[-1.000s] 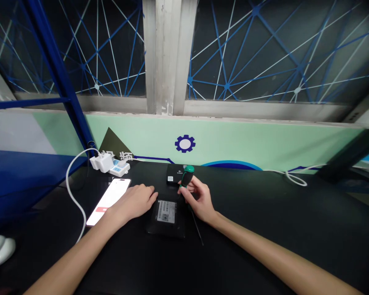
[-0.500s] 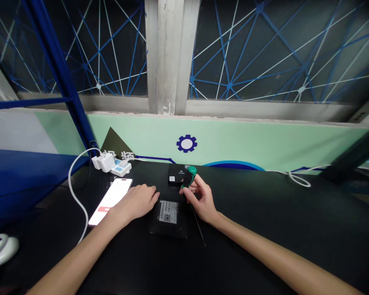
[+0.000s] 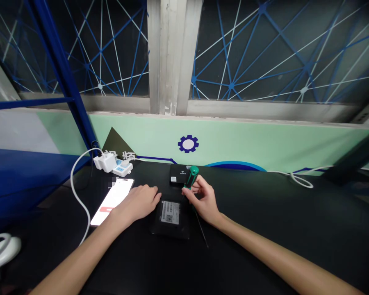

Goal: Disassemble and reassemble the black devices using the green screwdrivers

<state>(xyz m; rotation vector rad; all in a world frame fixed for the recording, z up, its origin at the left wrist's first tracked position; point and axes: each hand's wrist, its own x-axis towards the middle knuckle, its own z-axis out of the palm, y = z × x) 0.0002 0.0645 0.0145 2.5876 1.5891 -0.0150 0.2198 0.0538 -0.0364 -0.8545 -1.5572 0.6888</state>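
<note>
A screwdriver with a green and black handle stands nearly upright in my right hand, pinched between thumb and fingers. Its lower end is over the far right corner of a flat black device, which carries a white printed label; I cannot make out whether the tip touches. Over the far left corner of this device rests my left hand, palm down, fingers stretched out and holding nothing. From beneath my right hand a thin metal shaft runs toward me on the table; its other end is mostly hidden.
Behind the device sits a black box with a small white code. A lit phone lies left, partly under my left forearm. A power strip with white plugs and a white cable are at the back left. Another cable lies back right.
The screwdriver handle has turned and tipped slightly in my right hand. My left hand keeps its place by the device. The whole view has shifted a little.
</note>
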